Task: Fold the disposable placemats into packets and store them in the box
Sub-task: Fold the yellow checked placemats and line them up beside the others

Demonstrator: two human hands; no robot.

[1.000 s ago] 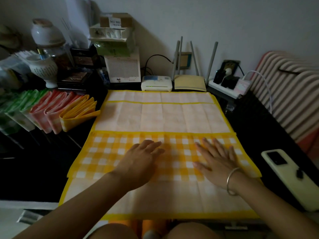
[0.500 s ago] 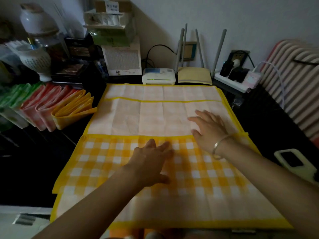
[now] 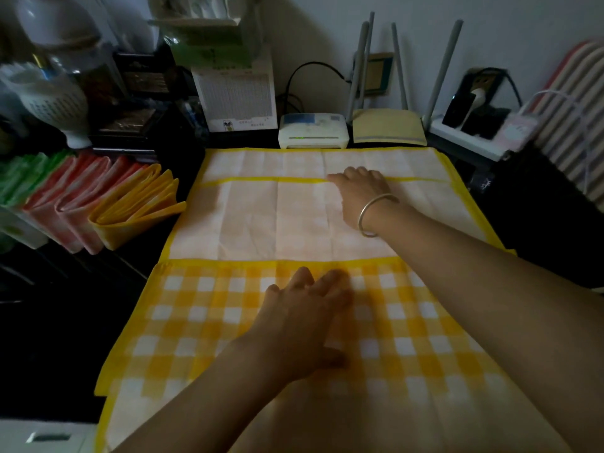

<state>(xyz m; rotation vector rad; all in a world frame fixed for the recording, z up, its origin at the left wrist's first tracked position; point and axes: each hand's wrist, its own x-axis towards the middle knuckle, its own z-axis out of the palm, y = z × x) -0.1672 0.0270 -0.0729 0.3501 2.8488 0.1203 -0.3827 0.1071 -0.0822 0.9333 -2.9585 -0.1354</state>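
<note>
A large yellow-checked placemat lies spread over the dark table, its near flap folded so the bright checked side faces up. My left hand presses flat on that checked flap near its upper edge. Reaching far forward, my right hand, with a metal bangle on the wrist, rests fingers down on the yellow border line near the mat's far edge. Folded packets in green, pink and yellow stand in a row at the left; the box around them is hard to make out.
A white router and a yellow cloth sit just beyond the mat's far edge. A power strip with plugs is at the back right. Jars, boxes and a calendar crowd the back left. A striped cushion is at the right.
My right hand has travelled from the checked flap forward across the pale middle to the far border. My left hand stayed on the checked flap. The view has tilted forward.
</note>
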